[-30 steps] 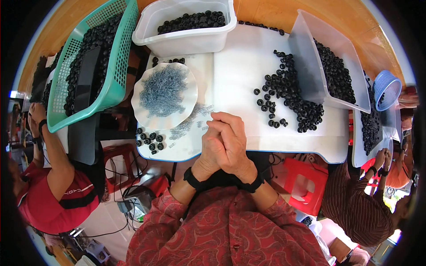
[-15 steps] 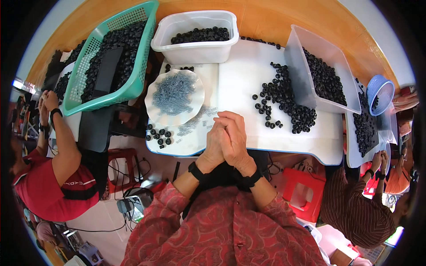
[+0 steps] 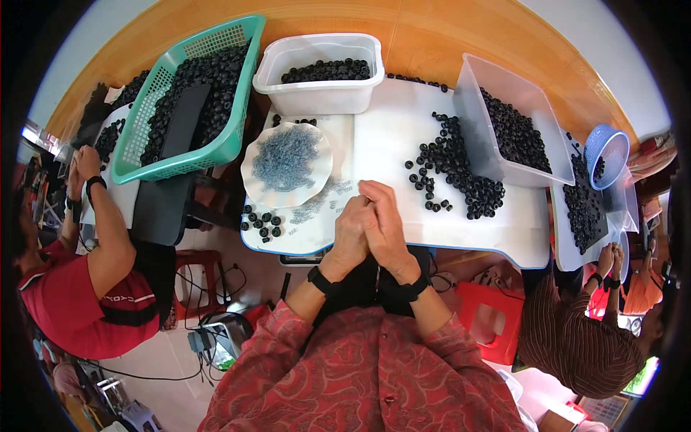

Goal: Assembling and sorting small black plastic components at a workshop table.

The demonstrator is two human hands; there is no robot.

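My left hand point(image 3: 349, 236) and my right hand point(image 3: 386, 229) are pressed together over the table's front edge. Their fingers are bent and closed against each other, and whatever may lie between them is hidden. To their left sits a white wavy-rimmed plate point(image 3: 258, 189) heaped with tiny translucent blue-grey pieces point(image 3: 286, 158). More of these pieces point(image 3: 317, 204) are strewn on the tabletop beside it. A few small black round parts with holes point(image 3: 264, 223) lie just in front of the plate. On the right, many like them point(image 3: 461, 169) are spread in a loose pile.
A white tub point(image 3: 317, 97), a clear bin point(image 3: 471, 119) and a green basket point(image 3: 237, 108) hold black parts. A blue basket point(image 3: 606, 155) stands far right. Co-workers sit on the left point(image 3: 93, 302) and right point(image 3: 576, 335). A red stool point(image 3: 491, 317) and cables point(image 3: 205, 353) are below.
The view has shifted slightly, so the table's contents appear a little lower on the left and in the middle. My hands stay pressed together, with only a small movement of the fingers.
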